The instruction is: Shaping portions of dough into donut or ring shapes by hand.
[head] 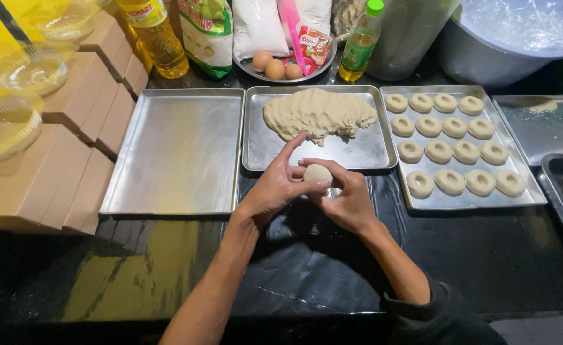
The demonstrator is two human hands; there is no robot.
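Dough ball (318, 172), pale, smooth and round, sits cupped between both hands just in front of the middle tray (256, 156); the left hand (275, 188) and right hand (348, 201) close together around it, the left forefinger raised. Black sheeting covers the table (486, 255) beneath. Behind the hands, a ragged dough mass (319, 115) lies on the middle tray. To the right, a tray (473, 203) holds rows of ring-shaped dough pieces (450, 182); to the left lies an empty tray (179, 153), then cardboard boxes (70, 160). Eggs (275, 67) and oil bottles (157, 38) stand at the back.
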